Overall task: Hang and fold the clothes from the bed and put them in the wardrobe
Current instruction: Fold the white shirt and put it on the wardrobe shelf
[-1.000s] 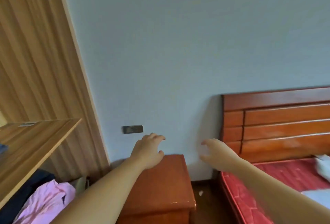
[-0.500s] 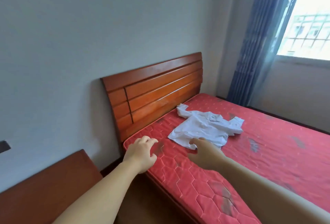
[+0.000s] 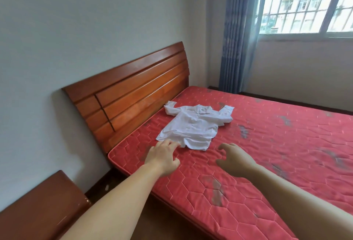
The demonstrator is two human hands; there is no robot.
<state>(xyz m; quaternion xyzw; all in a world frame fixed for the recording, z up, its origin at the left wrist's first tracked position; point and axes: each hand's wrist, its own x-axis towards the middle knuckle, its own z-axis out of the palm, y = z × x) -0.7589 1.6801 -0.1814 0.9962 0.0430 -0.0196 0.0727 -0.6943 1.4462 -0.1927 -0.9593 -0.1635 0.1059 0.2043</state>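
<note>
A white long-sleeved shirt (image 3: 193, 125) lies spread flat on the red quilted mattress (image 3: 267, 153), collar toward the wooden headboard (image 3: 133, 90). My left hand (image 3: 162, 155) reaches over the mattress corner, fingertips at the shirt's lower left hem, fingers loosely extended and holding nothing. My right hand (image 3: 235, 157) hovers over the mattress just below the shirt's lower right hem, fingers loosely curled and empty. The wardrobe is out of view.
A wooden bedside cabinet (image 3: 38, 207) stands at the lower left, with a gap of floor between it and the bed. A blue curtain (image 3: 236, 33) hangs beside a barred window (image 3: 305, 2) at the far right.
The view has swung right from the wardrobe and cabinet to the bed. Both hands have moved forward over the mattress toward the shirt's hem.
</note>
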